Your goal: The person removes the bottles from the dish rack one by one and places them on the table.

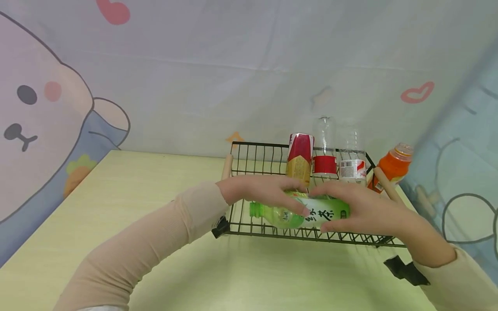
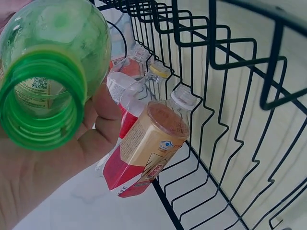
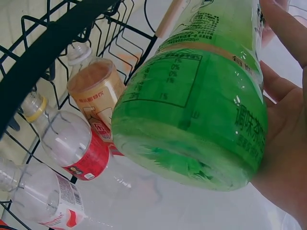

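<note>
I report the fingers of my left hand (image 1: 264, 191) and right hand (image 1: 367, 211) curled around the green bottle (image 1: 285, 218), held sideways over the rack (image 1: 260, 144), lower right of frame centre, seemingly two-handed to keep it level, uncapped neck pointing left.

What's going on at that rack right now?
A person's left hand and right hand are holding a green tea bottle on its side, across the front part of the black wire rack; whether it touches the wires isn't clear. Behind it, a red-and-tan bottle, a clear bottle with a red label and one with a white label stand in a row. An orange bottle leans at the right end.
</note>
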A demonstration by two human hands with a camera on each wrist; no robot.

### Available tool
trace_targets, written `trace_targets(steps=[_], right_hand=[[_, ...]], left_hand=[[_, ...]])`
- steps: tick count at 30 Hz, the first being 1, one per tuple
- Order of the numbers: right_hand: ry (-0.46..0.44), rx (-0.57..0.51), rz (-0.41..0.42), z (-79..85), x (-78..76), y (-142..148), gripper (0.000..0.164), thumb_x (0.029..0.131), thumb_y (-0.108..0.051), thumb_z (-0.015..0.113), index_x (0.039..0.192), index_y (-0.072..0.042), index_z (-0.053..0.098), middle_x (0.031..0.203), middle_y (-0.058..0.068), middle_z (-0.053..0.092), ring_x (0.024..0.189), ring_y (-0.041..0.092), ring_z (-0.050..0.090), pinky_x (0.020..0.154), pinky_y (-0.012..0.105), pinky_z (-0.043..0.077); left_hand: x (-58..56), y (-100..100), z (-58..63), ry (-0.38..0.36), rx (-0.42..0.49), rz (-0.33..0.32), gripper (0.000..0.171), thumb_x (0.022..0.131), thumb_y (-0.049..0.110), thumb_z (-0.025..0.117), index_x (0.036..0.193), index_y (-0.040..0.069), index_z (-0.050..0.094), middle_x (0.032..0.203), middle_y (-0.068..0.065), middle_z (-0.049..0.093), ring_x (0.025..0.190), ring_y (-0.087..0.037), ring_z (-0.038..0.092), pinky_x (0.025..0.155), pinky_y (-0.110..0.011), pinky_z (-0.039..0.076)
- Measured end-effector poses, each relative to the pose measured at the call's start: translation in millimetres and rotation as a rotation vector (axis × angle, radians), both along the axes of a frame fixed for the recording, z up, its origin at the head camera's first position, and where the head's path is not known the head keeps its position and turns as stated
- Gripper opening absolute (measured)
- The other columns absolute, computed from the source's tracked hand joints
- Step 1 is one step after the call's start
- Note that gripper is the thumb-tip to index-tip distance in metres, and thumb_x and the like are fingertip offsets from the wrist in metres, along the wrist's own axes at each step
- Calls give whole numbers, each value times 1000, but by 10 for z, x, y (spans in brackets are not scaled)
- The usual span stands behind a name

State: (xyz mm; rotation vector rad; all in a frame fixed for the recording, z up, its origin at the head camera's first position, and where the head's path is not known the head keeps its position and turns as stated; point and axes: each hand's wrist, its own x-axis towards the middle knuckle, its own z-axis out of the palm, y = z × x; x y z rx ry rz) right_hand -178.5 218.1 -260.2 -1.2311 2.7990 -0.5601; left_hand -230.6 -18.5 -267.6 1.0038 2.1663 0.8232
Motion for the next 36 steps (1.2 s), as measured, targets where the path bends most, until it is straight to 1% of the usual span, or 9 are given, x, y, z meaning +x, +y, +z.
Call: trace_targets(steps=[6,11,23,26,28,29,31,33,36], right_hand=[[21,11,9,-45,-13,2,56,77,-38,80,125,-17,60,127,-6,60,118,20,55,95,46,49],[38,21,-5,-62,-5,9,54,76,-28,83,124,-16,61,126,-5,61,117,21,56,95,45,49],[94,-3,-15,-77,21,104,49,79,-30,80,122,-15,62,121,-6,63,109,17,60,90,43,51],[116,6,-75,-44,43,146,50,77,-31,82,122,-19,63,120,-5,64,110,20,61,110,55,28],[133,15,-118,-23,51,176,51,75,-32,83,121,-23,63,119,-6,65,109,21,61,110,66,10],[148,15,-132,-15,53,193,52,73,-33,84,120,-24,63,118,-6,66,106,20,61,107,68,8],[186,11,-129,-5,47,228,52,72,-32,85,119,-24,63,115,-7,67,99,17,62,103,65,17],[219,-11,-101,-2,32,264,52,71,-28,86,118,-22,64,113,-6,67,93,13,60,94,54,29],[230,-30,-92,4,23,330,52,72,-25,85,119,-20,63,112,-8,65,91,13,53,81,40,37]], left_hand=[[-8,22,-31,-36,8,-11,59,92,42,62,141,14,43,126,5,51,119,-13,48,96,-33,45],[-2,42,-48,-84,41,-20,51,93,36,62,135,13,47,116,4,58,107,-13,56,87,-27,50],[0,118,-51,-32,28,-2,53,91,41,62,135,14,49,114,5,57,106,-13,55,82,-27,52],[7,129,-7,2,31,8,51,91,42,62,133,15,50,113,5,57,104,-14,54,81,-28,52],[6,131,22,22,36,18,52,91,42,63,133,15,50,114,5,57,106,-14,54,83,-28,51],[4,129,35,36,35,25,53,90,42,63,134,15,49,115,5,57,106,-14,53,84,-28,50],[-3,121,58,59,37,40,56,90,42,65,136,16,48,119,5,56,109,-14,51,86,-27,49],[-9,112,77,74,40,58,59,88,43,66,138,16,47,122,4,54,111,-14,50,86,-27,49],[-17,92,101,72,65,87,62,87,43,68,139,17,46,126,2,53,111,-15,51,84,-26,51]])
